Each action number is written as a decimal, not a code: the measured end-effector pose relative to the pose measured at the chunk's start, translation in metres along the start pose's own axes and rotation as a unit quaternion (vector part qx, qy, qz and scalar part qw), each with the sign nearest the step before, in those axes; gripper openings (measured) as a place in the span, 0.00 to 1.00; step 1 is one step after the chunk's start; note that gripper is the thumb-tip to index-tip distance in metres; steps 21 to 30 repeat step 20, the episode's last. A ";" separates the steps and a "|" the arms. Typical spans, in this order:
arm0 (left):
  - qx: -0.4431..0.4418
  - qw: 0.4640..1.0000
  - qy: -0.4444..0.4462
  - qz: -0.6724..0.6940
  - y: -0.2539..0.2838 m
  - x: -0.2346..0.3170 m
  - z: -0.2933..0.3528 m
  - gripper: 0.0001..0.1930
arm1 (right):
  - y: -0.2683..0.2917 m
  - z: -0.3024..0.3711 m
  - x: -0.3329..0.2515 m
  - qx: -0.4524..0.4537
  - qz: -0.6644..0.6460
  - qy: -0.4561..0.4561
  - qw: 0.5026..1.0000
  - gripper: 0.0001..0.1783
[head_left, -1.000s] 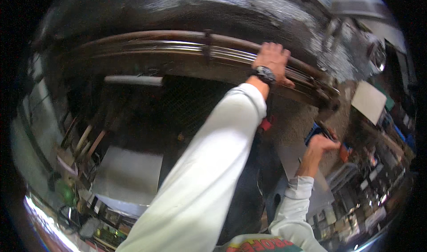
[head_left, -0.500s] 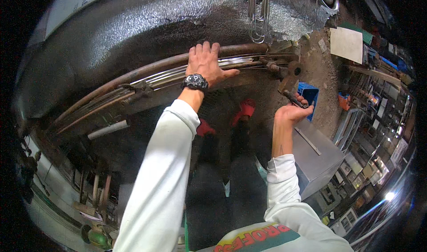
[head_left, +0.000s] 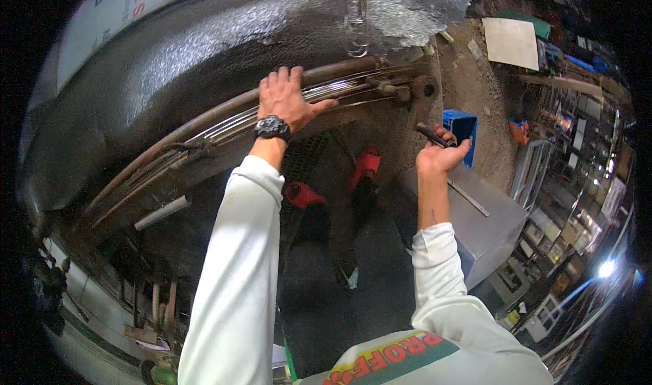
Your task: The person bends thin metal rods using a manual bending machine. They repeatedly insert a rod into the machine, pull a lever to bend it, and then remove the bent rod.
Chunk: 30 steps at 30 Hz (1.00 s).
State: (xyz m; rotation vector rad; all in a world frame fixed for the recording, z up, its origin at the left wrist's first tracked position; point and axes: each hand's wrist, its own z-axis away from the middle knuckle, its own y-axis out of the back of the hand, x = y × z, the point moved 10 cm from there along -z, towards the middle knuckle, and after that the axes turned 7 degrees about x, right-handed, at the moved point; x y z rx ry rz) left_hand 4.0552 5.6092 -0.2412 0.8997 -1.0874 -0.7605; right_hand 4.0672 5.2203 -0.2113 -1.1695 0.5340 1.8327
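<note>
My left hand lies flat over a long curved rusty pipe, fingers spread and thumb out to the right. Thin shiny metal rods run alongside the pipe, under and beside that hand. At the right, my right hand is palm up with its fingers curled round a short dark bar-shaped handle. The handle's far end sits just below a rusty metal piece with a round hole; I cannot tell whether the two are joined.
A large dark, shiny sheet surface spans the far side. Right of my right hand stand a blue crate and a grey metal box. A pale board lies at the far right. Red shoes show on the floor below.
The whole view has shifted, so the pipe and rods appear further left and higher. My right hand and the handle have moved slightly right relative to the holed metal piece. My left hand stays on the pipe.
</note>
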 end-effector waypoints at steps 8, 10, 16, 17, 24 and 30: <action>-0.013 1.000 0.010 -0.017 0.003 0.018 -0.012 0.51 | -0.130 -0.125 -0.071 -0.184 0.015 0.095 0.978 0.36; 0.001 0.999 0.012 -0.041 0.003 0.010 -0.007 0.51 | -0.187 -0.100 -0.054 -0.308 0.112 0.075 0.942 0.38; 0.082 0.993 -0.042 -0.069 0.017 0.029 -0.009 0.51 | -0.249 0.005 -0.016 -0.615 0.200 0.182 0.741 0.32; 0.138 0.983 -0.083 -0.084 0.023 0.043 -0.005 0.51 | -0.248 -0.003 -0.009 -0.631 0.203 0.085 0.744 0.31; 0.188 0.979 -0.061 -0.055 0.012 0.053 0.026 0.46 | -0.250 0.016 0.010 -0.675 0.229 -0.021 0.701 0.31; 0.188 0.979 -0.061 -0.055 0.012 0.053 0.026 0.46 | -0.250 0.016 0.010 -0.675 0.229 -0.021 0.701 0.31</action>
